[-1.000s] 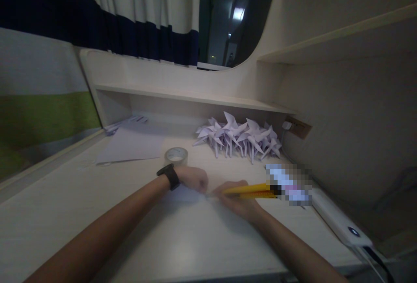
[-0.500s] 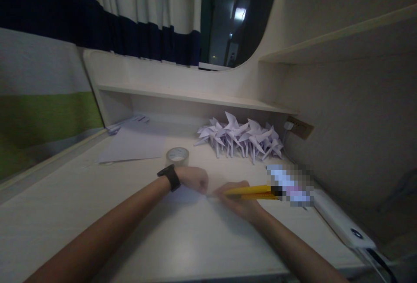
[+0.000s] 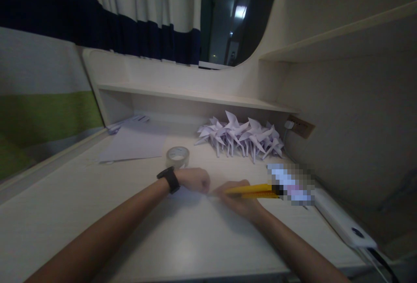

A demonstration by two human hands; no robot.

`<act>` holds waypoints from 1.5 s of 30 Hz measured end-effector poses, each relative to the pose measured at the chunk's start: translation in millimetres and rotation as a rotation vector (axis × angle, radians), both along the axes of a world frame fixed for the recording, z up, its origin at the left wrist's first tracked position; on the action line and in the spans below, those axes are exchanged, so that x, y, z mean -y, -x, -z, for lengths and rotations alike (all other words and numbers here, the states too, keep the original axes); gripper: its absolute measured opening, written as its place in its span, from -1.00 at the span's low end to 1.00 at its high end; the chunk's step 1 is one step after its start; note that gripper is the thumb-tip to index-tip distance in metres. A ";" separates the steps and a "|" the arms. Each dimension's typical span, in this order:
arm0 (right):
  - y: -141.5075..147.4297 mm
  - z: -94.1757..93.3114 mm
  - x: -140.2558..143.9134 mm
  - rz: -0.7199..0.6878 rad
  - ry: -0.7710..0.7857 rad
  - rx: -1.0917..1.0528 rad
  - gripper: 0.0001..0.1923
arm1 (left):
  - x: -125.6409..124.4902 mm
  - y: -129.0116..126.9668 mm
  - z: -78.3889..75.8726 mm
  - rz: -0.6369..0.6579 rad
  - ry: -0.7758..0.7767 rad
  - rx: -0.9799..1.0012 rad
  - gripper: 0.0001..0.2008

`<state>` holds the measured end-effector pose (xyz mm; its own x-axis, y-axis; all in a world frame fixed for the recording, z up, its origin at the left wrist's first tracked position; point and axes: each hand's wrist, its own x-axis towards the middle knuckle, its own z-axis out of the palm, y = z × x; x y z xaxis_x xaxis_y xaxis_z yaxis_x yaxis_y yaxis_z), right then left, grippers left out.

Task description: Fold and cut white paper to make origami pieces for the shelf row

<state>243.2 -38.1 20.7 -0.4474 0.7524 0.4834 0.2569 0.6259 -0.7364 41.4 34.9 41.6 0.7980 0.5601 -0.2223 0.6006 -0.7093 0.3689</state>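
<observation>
Now, left hand (image 3: 194,180): fingers curled together, pinching small paper (image 3: 182,195) on the tabletop (image 3: 97,213).
Right hand (image 3: 239,199): fingers clamped round yellow tool (image 3: 252,190), tip at the paper.

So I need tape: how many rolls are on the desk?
1: a tape roll beyond the left hand, near the paper sheet. None else visible.

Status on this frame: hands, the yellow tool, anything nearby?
Left hand fisted on desk. Right hand grips yellow tool. Tape roll behind, apart.
</observation>
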 end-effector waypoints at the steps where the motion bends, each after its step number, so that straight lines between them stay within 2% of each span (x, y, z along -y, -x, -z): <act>1: -0.3 1.3 -0.7 -0.003 -0.002 0.001 -0.77 | -0.1 0.3 0.6 -0.008 0.000 0.000 -0.80; 10: -2.2 4.4 -3.3 -0.032 0.004 -0.012 -0.80 | 4.8 -0.2 2.4 -0.047 -0.089 -0.006 -0.77; 19: -2.2 10.2 -3.6 0.020 0.041 -0.021 -0.83 | 2.8 1.1 7.8 -0.077 0.001 0.010 -0.76; 25: -2.3 10.8 -3.6 0.009 0.048 -0.033 -0.84 | 6.7 -3.7 2.8 -0.109 -0.086 -0.054 -0.77; 29: -3.2 5.6 -3.2 -0.050 0.010 -0.033 -0.81 | 5.1 -9.0 -4.9 -0.053 -0.092 -0.073 -0.82; 33: -3.3 3.7 -3.7 -0.042 0.014 -0.006 -0.80 | 2.8 -11.6 -8.4 -0.024 -0.096 -0.081 -0.82; 40: -3.2 6.4 -5.3 -0.039 0.034 -0.042 -0.82 | 5.7 -7.1 -8.6 -0.084 -0.052 -0.119 -0.77; 45: -3.0 6.4 -6.8 -0.026 0.114 -0.057 -0.81 | 6.4 -5.8 -6.8 -0.115 -0.043 -0.119 -0.76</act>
